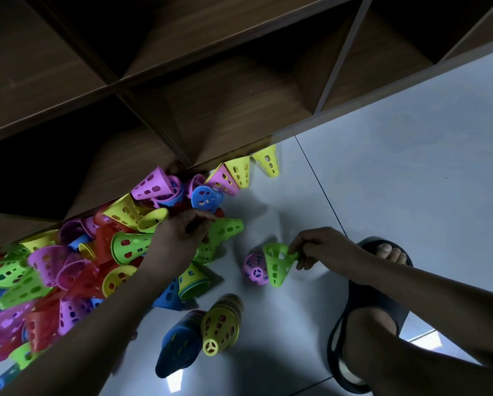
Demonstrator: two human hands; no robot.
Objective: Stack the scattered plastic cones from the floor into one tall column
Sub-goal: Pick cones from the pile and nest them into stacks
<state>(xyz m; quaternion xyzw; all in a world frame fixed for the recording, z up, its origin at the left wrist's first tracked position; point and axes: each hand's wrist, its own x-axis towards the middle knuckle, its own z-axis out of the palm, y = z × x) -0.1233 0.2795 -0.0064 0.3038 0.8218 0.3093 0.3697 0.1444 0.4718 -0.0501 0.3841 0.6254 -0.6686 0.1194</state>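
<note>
Nested stacks (pixel 222 324): two lie on the floor (pixel 382 167).
Right hand (pixel 322 247): pinches a green cone (pixel 278 262) by its rim.
Left hand (pixel 179 235): grips a second green cone (pixel 225 230) at the edge of the pile (pixel 68 267).
Next: likely nest the two, tips aligned.

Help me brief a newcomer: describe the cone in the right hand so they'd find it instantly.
Start at the sandalled foot on the pale floor; the right hand reaches beside its toes. It pinches the rim of a lime-green cone. That cone sits apart from the big pile, with only a pink cone beside it.
</note>
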